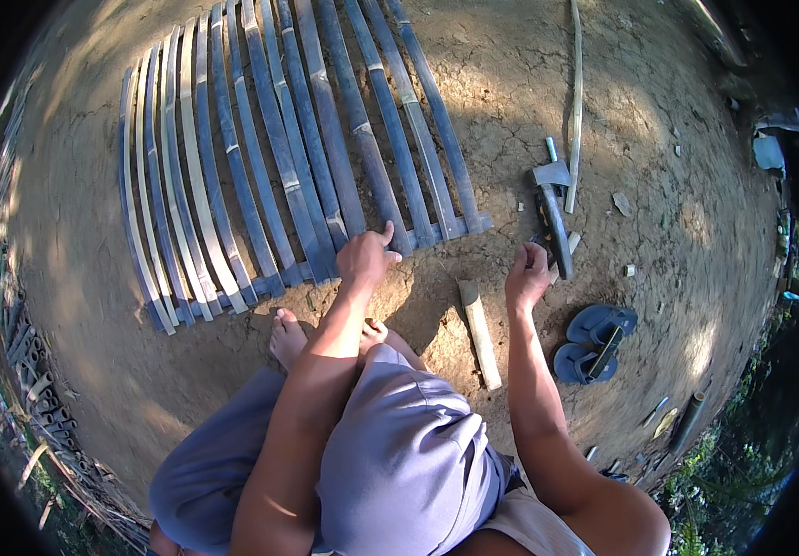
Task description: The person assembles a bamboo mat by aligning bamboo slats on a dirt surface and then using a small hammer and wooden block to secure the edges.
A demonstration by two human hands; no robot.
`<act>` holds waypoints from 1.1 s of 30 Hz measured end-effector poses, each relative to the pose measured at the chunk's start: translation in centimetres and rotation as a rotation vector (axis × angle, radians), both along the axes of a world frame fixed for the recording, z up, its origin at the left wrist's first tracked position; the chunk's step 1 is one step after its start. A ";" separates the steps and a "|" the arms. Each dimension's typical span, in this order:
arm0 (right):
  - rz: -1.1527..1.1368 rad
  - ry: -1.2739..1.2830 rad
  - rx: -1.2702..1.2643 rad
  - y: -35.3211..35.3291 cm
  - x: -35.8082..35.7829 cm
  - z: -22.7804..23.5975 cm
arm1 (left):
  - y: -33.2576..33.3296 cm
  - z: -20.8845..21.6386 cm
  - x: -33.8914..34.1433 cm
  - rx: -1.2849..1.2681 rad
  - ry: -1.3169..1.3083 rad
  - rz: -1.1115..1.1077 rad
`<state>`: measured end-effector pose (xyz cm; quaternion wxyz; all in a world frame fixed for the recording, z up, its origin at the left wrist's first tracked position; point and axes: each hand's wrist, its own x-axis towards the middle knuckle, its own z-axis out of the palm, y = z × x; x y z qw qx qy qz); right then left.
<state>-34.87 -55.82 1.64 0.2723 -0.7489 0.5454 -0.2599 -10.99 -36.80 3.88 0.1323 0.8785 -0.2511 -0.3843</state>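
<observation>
A rack of long bamboo slats (pixel 290 153), dark and pale, lies on the ground, joined near its close end by a bamboo crosspiece (pixel 318 271). My left hand (pixel 365 259) is closed at the near end of one slat, right of the middle, with the thumb up; its other fingers are partly hidden. To the right, my right hand (pixel 528 275) is raised in a pinch beside a hatchet (pixel 555 222) with a dark handle and grey metal head. Whatever the pinch holds is too small to make out. A short wooden block (pixel 480 335) lies between my forearms.
Blue-grey flip-flops (pixel 594 343) lie right of my right forearm, a dark strip across them. A long pale bamboo strip (pixel 576 102) stretches away beyond the hatchet. Cut bamboo pieces (pixel 43 389) are piled at the far left. My bare feet (pixel 288 339) are close to the rack's near edge.
</observation>
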 end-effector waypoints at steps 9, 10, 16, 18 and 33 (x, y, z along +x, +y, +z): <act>0.306 -0.266 0.421 9.8 11.3 -0.5 | 0.0 0.0 0.2 -0.056 -0.039 0.019; 0.334 -0.228 0.380 10.0 12.0 -0.5 | 0.0 -0.1 0.2 -0.069 -0.049 0.025; 0.455 -0.143 0.141 10.7 12.9 -1.0 | 0.5 -2.4 0.1 -0.165 -0.012 -0.051; 0.474 -0.143 0.094 10.5 12.7 -1.0 | 0.5 -2.7 -0.5 -0.276 -0.113 -0.061; 0.610 -0.048 -0.029 10.2 12.4 -0.4 | 0.1 -2.7 -3.5 -0.685 -0.269 0.321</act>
